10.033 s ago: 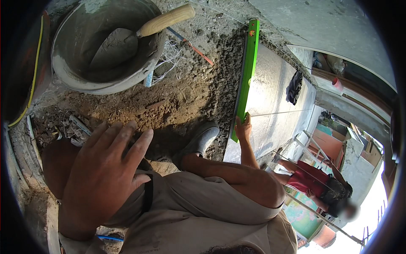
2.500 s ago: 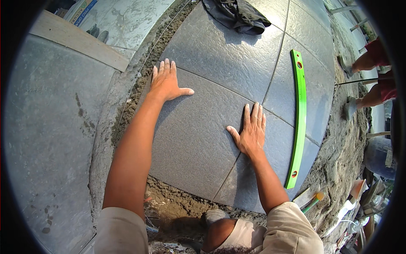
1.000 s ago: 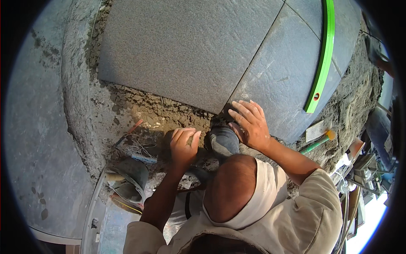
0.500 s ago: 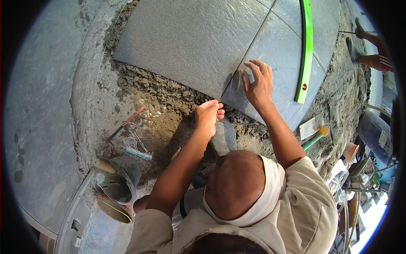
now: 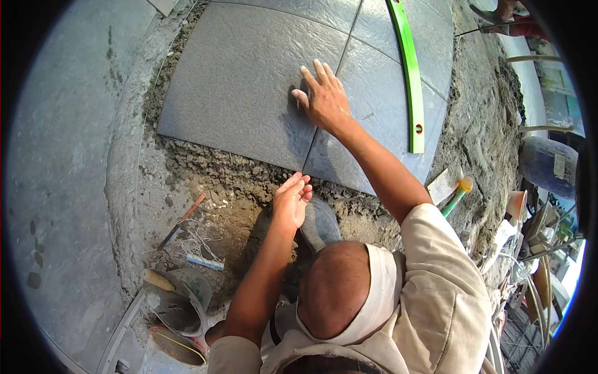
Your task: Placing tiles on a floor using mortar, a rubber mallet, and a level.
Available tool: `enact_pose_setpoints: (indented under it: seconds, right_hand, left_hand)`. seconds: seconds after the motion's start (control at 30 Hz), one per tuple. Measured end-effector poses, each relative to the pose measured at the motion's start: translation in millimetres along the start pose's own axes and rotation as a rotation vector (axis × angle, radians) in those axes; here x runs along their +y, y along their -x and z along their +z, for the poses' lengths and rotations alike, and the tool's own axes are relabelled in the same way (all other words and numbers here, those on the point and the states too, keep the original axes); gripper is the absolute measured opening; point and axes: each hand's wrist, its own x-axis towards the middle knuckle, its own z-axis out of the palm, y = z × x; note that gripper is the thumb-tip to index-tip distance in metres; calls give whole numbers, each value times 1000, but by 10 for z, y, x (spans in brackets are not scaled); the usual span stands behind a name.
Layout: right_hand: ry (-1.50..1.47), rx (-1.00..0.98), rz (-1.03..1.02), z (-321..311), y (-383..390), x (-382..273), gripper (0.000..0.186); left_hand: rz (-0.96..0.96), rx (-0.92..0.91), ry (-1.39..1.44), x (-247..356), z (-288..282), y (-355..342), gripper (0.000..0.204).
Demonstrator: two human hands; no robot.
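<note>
My right hand [image 5: 322,93] rests with spread fingers on the large grey tile [image 5: 224,81], beside the long joint between tiles. My left hand [image 5: 293,194] is at the tile's near edge where that joint ends, fingers bent together; whatever they might grip is too small to make out. Below it are my dark rubber boot [image 5: 321,221] and bare knee [image 5: 333,290]. A green spirit level [image 5: 412,81] lies on the tiles to the right. Rough wet mortar [image 5: 230,159] shows along the tile edge.
A mallet [image 5: 458,198] lies right; a bucket [image 5: 180,299] with a wooden-handled tool [image 5: 159,279], a red-tipped tool [image 5: 190,209] and tangled string [image 5: 205,246] lie lower left. A taut line runs along the left mortar edge. Another person's legs [image 5: 517,25] appear top right.
Since half a second ago my right hand has moved up and left onto the tile, fingers spreading. My left hand stays at the joint's end. Earlier both hands lay flat on the tile.
</note>
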Motion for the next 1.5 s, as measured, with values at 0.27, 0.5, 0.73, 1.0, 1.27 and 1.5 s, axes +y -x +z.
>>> enact_pose_setpoints:
  seconds: [0.27,0.5,0.73,1.0,1.27,1.5]
  right_hand:
    - [122,-97,-57,226,-679,28,80]
    - [142,-110,-43,461,-691,179,84]
    - [96,-93,10,154,-670,312,77]
    - [104,-79,-15,175,-611,370,77]
    - [249,-13,-48,366,-645,506,78]
    - [203,-64,19,253,-900,317,79]
  left_hand:
    - [-9,-5,-5,-46,56,37,52]
    - [6,46,-49,6,10,30,45]
    - [-14,10,-106,-22,106,114,48]
    - [79,78,-599,-342,262,129,59]
    - [483,170,-787,-101,20,-18,40]
    - [935,786,-1326,1412,-214,-218,71]
